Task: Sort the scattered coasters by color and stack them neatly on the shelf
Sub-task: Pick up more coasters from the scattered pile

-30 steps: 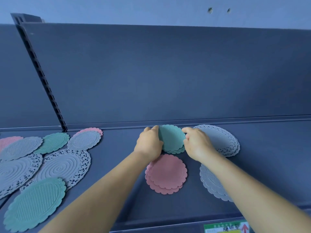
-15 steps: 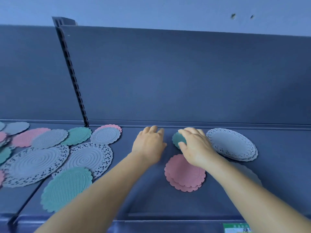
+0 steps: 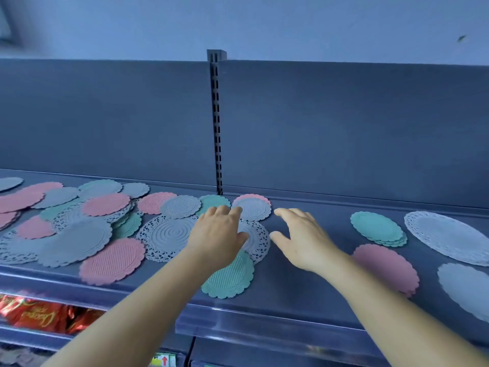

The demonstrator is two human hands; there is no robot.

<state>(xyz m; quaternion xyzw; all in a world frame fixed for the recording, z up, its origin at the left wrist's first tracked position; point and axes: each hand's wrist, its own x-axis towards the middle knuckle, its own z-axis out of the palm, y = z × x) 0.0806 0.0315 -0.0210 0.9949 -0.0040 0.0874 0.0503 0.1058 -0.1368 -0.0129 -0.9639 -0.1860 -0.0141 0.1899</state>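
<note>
- Coasters lie in two groups on the dark shelf (image 3: 304,284): a loose, overlapping scatter of pink, green and grey to my left, and sorted piles to my right — a green stack (image 3: 378,229), a pink stack (image 3: 386,268) and a large grey lace mat (image 3: 449,237).
- A bare strip of shelf runs between scatter and piles, under my right hand (image 3: 301,239); the front lip is close below my forearms.
- My left hand (image 3: 219,234), fingers loosely spread and palm down, rests over a grey lace coaster (image 3: 258,239) and hides most of it; whether it grips the coaster, I cannot tell.
- My right hand hovers open, fingers spread, holding nothing.
- A green oval coaster (image 3: 230,279) lies partly under my left wrist, near the front edge.
- Another grey coaster (image 3: 468,290) is cut off at the right border; the far-left coasters are blurred.
- All have scalloped rims and ribbed or lace faces.
</note>
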